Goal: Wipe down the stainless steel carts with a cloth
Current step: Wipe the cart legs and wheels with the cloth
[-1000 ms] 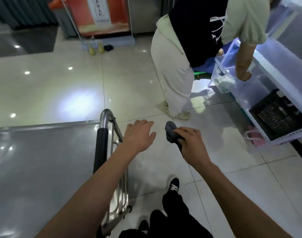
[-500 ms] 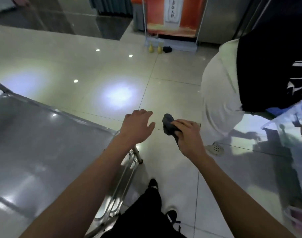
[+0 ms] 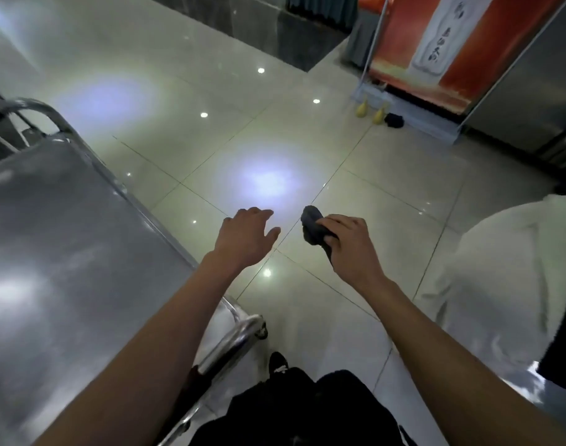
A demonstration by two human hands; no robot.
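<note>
A stainless steel cart fills the left side, its flat top shining and its tubular handle curving near my legs. My left hand hovers past the cart's right edge over the floor, fingers spread and holding nothing. My right hand grips a dark crumpled cloth, which sticks out ahead of my knuckles. Both hands are in the air, apart from the cart top.
Another person in pale trousers stands close at the right. An orange sign stand with two yellow bottles and a dark object is at the far right. Glossy tiled floor stretches ahead.
My view has swung left: the cart top now takes up more of the left side and the other person has slid to the right edge. Both hands keep their pose, cloth still held.
</note>
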